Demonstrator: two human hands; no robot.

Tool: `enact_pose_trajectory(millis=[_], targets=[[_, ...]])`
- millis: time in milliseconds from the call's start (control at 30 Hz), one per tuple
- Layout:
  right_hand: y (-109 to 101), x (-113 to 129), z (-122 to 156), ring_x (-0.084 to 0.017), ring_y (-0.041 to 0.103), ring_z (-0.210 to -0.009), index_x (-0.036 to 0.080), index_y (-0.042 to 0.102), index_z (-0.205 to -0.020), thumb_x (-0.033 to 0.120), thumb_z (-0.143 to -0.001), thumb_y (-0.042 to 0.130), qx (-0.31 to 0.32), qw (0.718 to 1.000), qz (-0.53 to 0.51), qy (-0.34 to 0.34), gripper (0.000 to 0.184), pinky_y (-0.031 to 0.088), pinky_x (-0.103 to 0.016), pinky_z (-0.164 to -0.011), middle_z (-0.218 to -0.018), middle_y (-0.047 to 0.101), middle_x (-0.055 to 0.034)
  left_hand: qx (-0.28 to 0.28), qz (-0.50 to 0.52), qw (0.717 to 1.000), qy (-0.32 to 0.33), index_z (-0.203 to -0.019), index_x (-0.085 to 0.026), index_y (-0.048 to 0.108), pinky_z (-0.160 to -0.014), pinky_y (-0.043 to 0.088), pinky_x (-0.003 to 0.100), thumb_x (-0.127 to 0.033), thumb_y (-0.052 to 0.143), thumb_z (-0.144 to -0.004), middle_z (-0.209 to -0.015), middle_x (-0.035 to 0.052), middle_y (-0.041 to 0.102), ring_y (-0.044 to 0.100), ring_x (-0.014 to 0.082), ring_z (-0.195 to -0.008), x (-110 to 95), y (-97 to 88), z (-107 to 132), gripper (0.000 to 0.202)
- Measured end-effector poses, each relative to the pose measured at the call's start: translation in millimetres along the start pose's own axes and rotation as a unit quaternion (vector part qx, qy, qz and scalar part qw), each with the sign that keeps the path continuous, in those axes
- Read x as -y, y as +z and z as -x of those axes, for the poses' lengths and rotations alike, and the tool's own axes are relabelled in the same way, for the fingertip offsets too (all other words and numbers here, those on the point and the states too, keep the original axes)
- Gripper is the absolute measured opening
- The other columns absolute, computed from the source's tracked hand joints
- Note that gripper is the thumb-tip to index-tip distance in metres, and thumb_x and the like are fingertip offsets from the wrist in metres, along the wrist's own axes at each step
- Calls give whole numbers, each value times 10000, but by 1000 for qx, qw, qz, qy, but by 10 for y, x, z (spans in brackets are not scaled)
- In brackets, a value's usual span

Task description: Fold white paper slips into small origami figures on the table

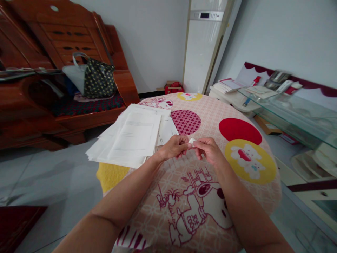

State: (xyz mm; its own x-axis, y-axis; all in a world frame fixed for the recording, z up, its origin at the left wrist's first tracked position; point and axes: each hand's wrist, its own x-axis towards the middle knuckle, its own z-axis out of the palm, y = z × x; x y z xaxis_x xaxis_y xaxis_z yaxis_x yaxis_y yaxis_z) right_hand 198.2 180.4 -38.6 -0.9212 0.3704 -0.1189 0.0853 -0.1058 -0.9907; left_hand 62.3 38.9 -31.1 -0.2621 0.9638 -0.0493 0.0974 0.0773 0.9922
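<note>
Together, the left hand [177, 147] and right hand [207, 150] pinch a small white paper [192, 142] above the round table [210, 109].

Home living room, carved wooden sofa [126, 86], cartoon-print tablecloth [210, 123], glass-topped cabinet [297, 114]

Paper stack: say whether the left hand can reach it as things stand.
Probably yes: the paper stack lies beside the left hand, nothing between, though that hand may need to release the small white piece.
</note>
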Motion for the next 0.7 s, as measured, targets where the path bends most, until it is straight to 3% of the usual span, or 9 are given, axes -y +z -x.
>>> enact_pose_trajectory(millis=[233,467,567,700], targets=[[38,13,9,-76,423,-357,192,569,-534,537,-778,675,-46,996,49,-53,436,330,-214,-372,-451,537,20,-10,39,999,-17,-723,-161,525,-336,348,148,-583,804,-725,-535,-57,565,472,47,-366,27,-7,-27,506],[-22,-56,-31,-95,515,-421,175,629,-573,505,-849,670,-61,990,74,-99,432,405,-218,-435,-498,586,0,-36,156,987,-14,-803,-152,535,-527,547,209,-698,734,-752,-722,42,699,672,119,-565,115,-50,-70,583],[-55,-98,-63,-109,559,-452,162,696,-640,493,-838,700,-53,989,78,-118,386,431,-226,-446,-551,633,-17,-60,177,982,-16,-821,-139,564,-519,541,196,-664,788,-715,-710,41,696,662,113,-552,146,-57,-86,580],[-56,-121,-78,-118,590,-476,161,797,-883,451,-801,750,-41,991,57,-115,305,462,-233,-455,-610,671,-13,-63,180,982,-11,-795,-128,594,-513,534,181,-588,844,-686,-706,9,669,644,91,-544,164,-59,-93,535]])
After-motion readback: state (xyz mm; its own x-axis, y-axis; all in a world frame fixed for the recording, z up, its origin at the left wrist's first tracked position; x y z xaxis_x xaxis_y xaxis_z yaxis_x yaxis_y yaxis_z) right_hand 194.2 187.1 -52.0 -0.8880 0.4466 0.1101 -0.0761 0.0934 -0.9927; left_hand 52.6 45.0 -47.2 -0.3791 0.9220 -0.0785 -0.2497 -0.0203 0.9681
